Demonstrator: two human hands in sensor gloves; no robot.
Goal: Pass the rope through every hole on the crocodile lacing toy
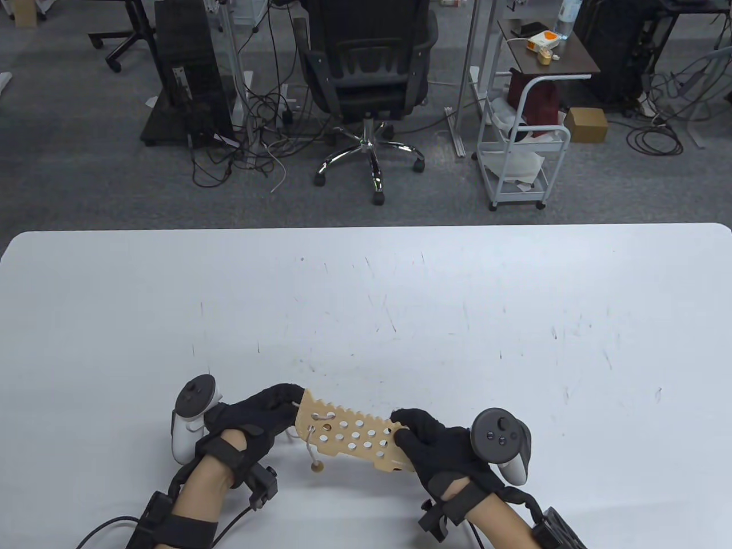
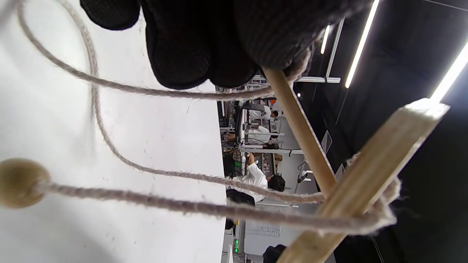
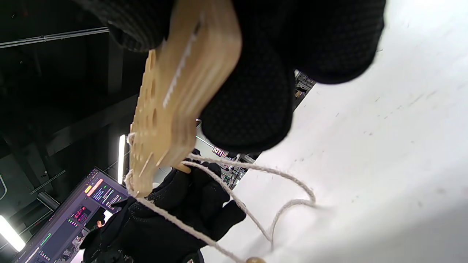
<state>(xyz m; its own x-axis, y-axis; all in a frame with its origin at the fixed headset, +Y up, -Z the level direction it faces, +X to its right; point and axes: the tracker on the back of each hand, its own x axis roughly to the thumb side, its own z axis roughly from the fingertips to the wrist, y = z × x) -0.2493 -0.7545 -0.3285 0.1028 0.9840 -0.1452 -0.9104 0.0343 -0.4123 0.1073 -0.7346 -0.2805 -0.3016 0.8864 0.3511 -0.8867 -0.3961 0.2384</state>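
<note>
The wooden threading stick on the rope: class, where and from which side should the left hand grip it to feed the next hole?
Judging by its slim shaft, pinch the wooden stick at its rope-tied end, from under the crocodile board.

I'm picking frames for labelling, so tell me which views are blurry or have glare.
Table view: sharp and evenly lit, with only faint shadows under the crocodile board. Left wrist view: the bead and nearest rope are soft, and ceiling strips flare at right. Right wrist view: the right hand is close and blurred.
</note>
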